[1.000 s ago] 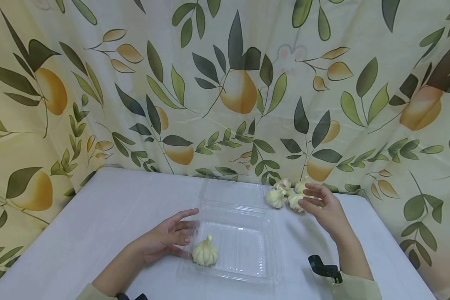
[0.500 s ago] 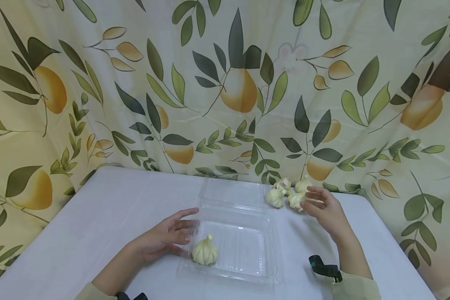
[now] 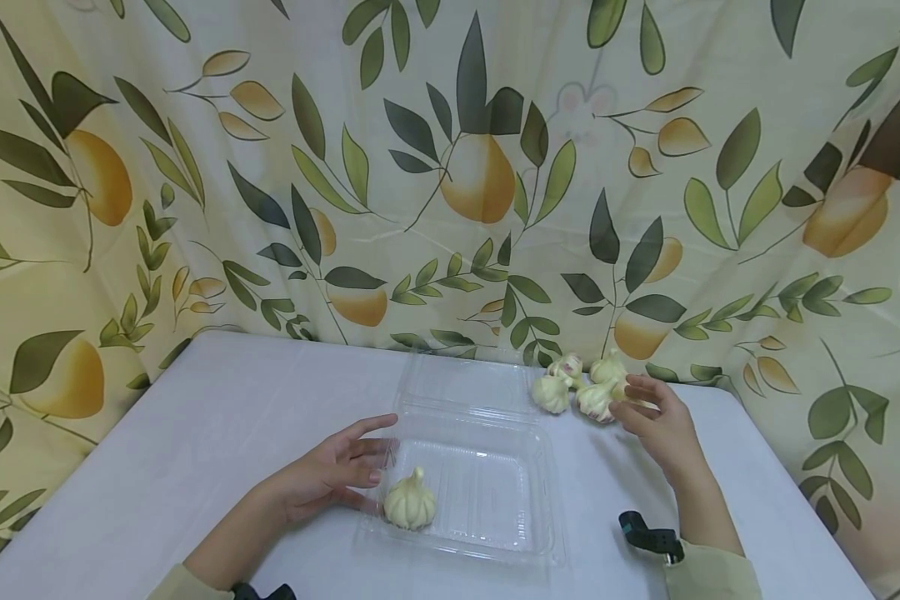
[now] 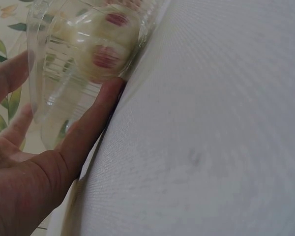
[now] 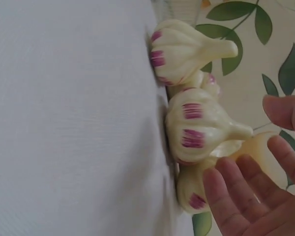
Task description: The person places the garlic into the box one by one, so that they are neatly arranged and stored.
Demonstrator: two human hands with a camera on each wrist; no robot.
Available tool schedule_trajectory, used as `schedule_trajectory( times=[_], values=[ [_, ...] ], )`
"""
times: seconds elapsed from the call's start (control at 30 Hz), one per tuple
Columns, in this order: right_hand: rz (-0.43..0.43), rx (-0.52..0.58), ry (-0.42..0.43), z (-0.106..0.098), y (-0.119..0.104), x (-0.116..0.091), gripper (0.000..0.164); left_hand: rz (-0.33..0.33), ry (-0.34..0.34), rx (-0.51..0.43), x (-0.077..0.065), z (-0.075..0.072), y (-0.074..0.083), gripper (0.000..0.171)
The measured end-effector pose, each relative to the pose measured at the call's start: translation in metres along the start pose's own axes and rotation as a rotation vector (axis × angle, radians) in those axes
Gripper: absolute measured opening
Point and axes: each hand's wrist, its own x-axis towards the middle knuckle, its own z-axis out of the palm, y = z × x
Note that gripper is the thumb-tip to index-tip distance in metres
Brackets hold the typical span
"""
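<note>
On the white-covered table stands a clear plastic clamshell box [image 3: 480,492] with its lid [image 3: 468,387] laid back. One pale garlic bulb [image 3: 410,504] sits upright in its left front corner. My left hand [image 3: 333,475] rests spread at the box's left side; in the left wrist view its thumb [image 4: 93,123] lies low along the wall, near the bulb seen through the plastic. At the back right is a cluster of several garlic bulbs with purple streaks, including a front one [image 3: 596,403]. Beside them my right hand [image 3: 660,425] hovers with loosely bent fingers and holds nothing.
A curtain [image 3: 435,183] printed with leaves and fruit hangs right behind the table's back edge. The lid reaches back close to it, with its right side near the leftmost bulb [image 3: 551,394]. White table surface [image 3: 270,392] extends left of the box.
My right hand has drawn slightly to the right, uncovering more of the clustered bulbs. The left hand, the box and the bulb inside stay where they were.
</note>
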Motion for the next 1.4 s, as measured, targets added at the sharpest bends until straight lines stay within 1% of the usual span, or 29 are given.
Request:
schedule_trajectory(
  times=[0.13, 0.2, 0.3, 0.5, 0.63, 0.77, 0.9, 1.03, 1.2, 1.4],
  values=[
    [0.033, -0.018, 0.061, 0.004, 0.002, 0.001, 0.068, -0.001, 0.006, 0.004, 0.000, 0.000, 0.000, 0.079],
    [0.045, -0.028, 0.073, 0.006, 0.004, 0.002, 0.069, -0.004, 0.009, 0.007, 0.000, 0.000, 0.000, 0.078],
    [0.045, -0.060, 0.055, 0.008, 0.006, 0.004, 0.072, -0.005, 0.011, 0.013, 0.000, 0.000, 0.000, 0.078],
    [0.027, -0.102, -0.030, 0.013, 0.008, 0.005, 0.082, -0.009, 0.013, 0.017, 0.000, 0.000, -0.001, 0.079],
    [0.030, -0.105, -0.041, 0.016, 0.007, 0.004, 0.085, -0.011, 0.011, 0.018, 0.000, 0.000, 0.000, 0.080],
    [0.030, -0.122, -0.035, 0.019, 0.005, 0.003, 0.081, -0.009, 0.009, 0.021, 0.000, 0.000, 0.000, 0.080],
    [0.029, -0.137, -0.033, 0.022, 0.004, 0.002, 0.068, -0.006, 0.006, 0.017, 0.001, -0.001, 0.000, 0.079],
    [0.022, -0.123, -0.049, 0.023, 0.003, 0.001, 0.059, -0.009, 0.006, 0.013, 0.001, -0.002, -0.001, 0.079],
    [0.009, -0.102, -0.069, 0.025, 0.001, 0.001, 0.057, -0.017, 0.019, 0.021, 0.002, -0.001, 0.000, 0.079],
    [-0.005, -0.114, -0.079, 0.027, 0.000, 0.002, 0.055, -0.021, 0.026, 0.019, 0.001, -0.001, -0.001, 0.079]
  ],
)
